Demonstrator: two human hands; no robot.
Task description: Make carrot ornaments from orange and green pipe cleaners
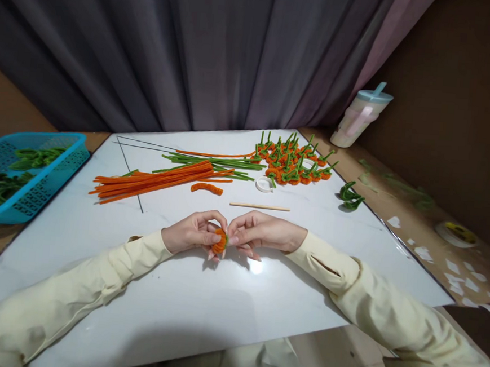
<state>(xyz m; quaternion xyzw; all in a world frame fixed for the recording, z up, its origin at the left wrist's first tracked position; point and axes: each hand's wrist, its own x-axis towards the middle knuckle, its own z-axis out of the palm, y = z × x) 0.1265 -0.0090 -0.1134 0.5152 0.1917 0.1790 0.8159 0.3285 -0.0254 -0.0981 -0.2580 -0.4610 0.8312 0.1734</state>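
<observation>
My left hand (pixel 196 232) grips a small orange pipe-cleaner pumpkin (pixel 219 241) between thumb and fingers, above the white table sheet. On the pumpkin's right side a bit of green shows, and my right hand (pixel 260 233) pinches there with thumb and forefinger; the green piece is mostly hidden by the fingertips. Just beyond the hands lie a short coiled orange pipe cleaner (pixel 206 188) and a thin wooden stick (pixel 259 207). Farther back rests a bundle of straight orange pipe cleaners (pixel 156 181), with green pipe cleaners (pixel 216 162) behind it.
Several finished orange pumpkins with green stems (pixel 291 159) stand at the back right, near a white tape roll (pixel 265 184). Dark green curled pieces (pixel 350 196) lie at the right edge. A blue basket (pixel 54 177) holds green pieces at left. A lidded tumbler (pixel 360 116) stands back right.
</observation>
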